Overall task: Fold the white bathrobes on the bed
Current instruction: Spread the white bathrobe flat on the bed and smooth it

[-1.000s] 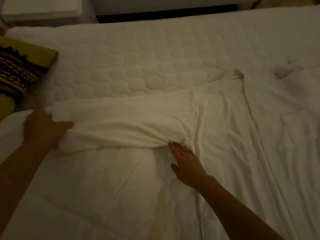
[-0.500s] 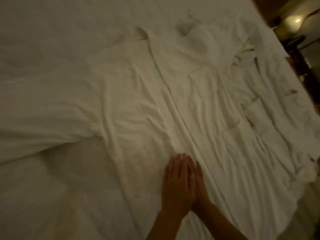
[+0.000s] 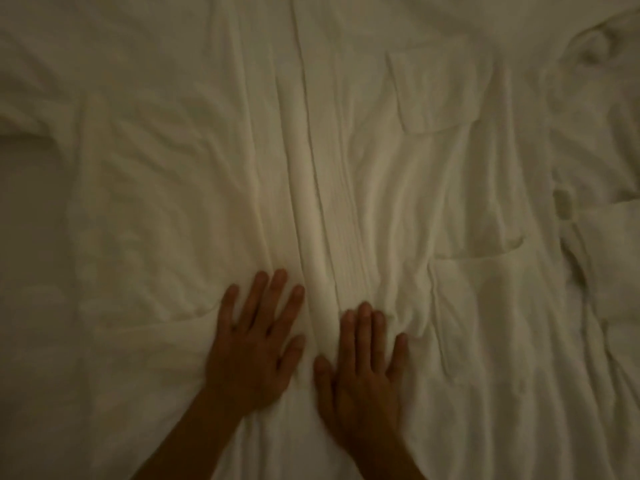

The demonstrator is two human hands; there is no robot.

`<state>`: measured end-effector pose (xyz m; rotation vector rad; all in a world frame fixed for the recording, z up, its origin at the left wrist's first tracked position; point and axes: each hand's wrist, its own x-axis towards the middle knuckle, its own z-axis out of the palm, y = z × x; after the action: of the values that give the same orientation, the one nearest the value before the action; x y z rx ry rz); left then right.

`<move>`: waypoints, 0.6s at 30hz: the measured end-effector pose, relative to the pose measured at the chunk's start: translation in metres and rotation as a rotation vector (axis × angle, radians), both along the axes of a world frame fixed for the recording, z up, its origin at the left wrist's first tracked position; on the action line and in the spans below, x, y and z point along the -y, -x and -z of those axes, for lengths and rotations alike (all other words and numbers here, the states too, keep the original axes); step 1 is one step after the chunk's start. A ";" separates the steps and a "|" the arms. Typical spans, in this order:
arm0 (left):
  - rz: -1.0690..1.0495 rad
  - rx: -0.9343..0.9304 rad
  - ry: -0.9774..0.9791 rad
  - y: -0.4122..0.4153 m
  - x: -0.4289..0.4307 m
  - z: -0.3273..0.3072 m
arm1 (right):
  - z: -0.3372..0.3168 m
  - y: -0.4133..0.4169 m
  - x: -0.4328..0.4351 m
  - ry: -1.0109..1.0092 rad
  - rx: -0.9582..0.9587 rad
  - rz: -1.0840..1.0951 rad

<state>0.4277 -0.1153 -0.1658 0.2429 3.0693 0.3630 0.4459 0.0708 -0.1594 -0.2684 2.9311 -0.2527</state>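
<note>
The white bathrobe (image 3: pixel 363 188) is laid front up on the bed (image 3: pixel 24 209), long axis running directly away from the person. The left hand (image 3: pixel 252 355) and right hand (image 3: pixel 360 368) are pressed flat, fingers straight, nothing gripped, either side of the raised front band (image 3: pixel 308 202). The soft cloth is creased throughout

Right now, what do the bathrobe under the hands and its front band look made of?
Bathrobe: soft white cloth, likely cotton, matte; it lies in fine soft wrinkles with no sheen. Weave too blurred to tell terry from waffle. Front band: seemingly the same cloth doubled, thicker; it stands as a smooth raised ridge between the left hand and right hand.
</note>
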 end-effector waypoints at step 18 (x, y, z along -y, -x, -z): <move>-0.583 0.228 -0.141 -0.243 -0.153 -0.065 | -0.055 -0.187 -0.111 0.060 -0.041 -0.179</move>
<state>0.6706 0.0381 -0.1004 -0.6558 2.8261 0.5771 0.6331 0.1818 -0.1043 -0.5479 2.9189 -0.3122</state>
